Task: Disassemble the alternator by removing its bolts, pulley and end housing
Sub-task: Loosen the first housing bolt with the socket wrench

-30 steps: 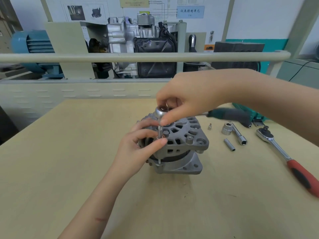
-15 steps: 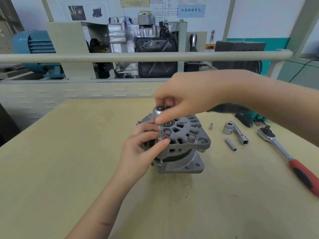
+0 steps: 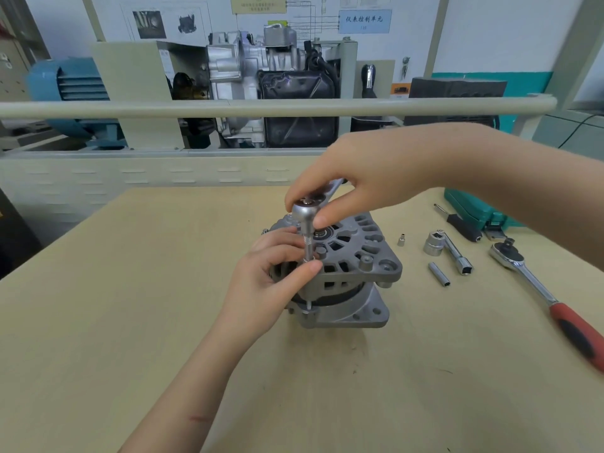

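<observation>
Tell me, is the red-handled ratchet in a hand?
No, the red-handled ratchet lies alone on the table.

My right hand [image 3: 369,181] covers most of the small ratchet [image 3: 305,212], so its handle is hidden. My left hand [image 3: 271,276] hides the left side of the alternator [image 3: 356,266]. The red-handled ratchet [image 3: 555,305] runs off the right edge. The wall sign [image 3: 364,21] is too small to read.

Red-handled ratchet [image 3: 542,295], sockets [image 3: 433,244] and extension bar [image 3: 457,255] on surface [image 3: 130,322]; teal case [image 3: 474,210] behind; blue motor [image 3: 68,89] beyond rail [image 3: 228,107].
</observation>
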Available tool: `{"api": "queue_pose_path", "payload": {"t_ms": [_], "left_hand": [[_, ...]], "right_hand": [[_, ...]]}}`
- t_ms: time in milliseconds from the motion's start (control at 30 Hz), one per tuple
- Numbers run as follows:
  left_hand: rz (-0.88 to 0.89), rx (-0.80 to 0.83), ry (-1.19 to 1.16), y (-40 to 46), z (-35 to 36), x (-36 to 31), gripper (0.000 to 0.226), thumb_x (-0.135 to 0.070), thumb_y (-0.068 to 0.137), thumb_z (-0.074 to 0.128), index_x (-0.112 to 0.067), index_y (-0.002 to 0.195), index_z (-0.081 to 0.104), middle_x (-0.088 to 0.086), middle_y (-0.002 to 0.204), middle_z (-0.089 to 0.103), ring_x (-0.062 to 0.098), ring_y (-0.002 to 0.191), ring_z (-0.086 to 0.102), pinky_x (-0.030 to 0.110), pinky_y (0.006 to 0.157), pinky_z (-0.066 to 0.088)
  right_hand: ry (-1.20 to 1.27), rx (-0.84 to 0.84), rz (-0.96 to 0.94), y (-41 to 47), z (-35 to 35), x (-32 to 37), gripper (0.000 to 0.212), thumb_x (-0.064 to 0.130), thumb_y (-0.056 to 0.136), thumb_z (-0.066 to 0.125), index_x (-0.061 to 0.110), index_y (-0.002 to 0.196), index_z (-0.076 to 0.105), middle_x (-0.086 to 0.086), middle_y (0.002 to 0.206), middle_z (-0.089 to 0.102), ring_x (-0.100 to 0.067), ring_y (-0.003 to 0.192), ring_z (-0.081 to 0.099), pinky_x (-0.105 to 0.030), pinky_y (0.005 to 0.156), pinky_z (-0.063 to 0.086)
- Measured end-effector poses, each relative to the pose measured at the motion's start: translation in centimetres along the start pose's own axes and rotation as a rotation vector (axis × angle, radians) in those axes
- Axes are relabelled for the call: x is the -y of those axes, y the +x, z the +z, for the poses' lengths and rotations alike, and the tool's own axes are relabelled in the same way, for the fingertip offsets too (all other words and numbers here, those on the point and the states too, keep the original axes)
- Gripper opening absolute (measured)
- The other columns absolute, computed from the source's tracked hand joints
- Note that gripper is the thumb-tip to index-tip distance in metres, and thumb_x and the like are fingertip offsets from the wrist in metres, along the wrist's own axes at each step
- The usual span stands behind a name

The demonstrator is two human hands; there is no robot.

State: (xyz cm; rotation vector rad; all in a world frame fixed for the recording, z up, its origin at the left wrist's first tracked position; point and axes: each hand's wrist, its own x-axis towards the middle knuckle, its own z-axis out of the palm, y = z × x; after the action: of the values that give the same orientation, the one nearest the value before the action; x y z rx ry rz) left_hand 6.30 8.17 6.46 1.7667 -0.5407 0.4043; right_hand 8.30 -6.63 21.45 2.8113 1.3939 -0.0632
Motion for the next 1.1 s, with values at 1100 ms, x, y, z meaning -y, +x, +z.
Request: {"api": "queue_pose_path", "payload": {"t_ms": [1100], "left_hand": [[-0.035,0.078,-0.083,0.01,-0.35,0.80,0.007,-0.028,0.077,0.068,-0.022,0.081,0.069,-0.017,0.094,0.065,0.007,0.112,0.053,0.020,0.098,0.038]], "right_hand": [[-0.069,-0.007,0.055,0.11,0.22,0.22,0.040,0.042,0.084,0.052,0.022,0.118,0.058,0.003,0.103,0.065,-0.013,0.094,0.059,-0.030,0.084,0.044]]}}
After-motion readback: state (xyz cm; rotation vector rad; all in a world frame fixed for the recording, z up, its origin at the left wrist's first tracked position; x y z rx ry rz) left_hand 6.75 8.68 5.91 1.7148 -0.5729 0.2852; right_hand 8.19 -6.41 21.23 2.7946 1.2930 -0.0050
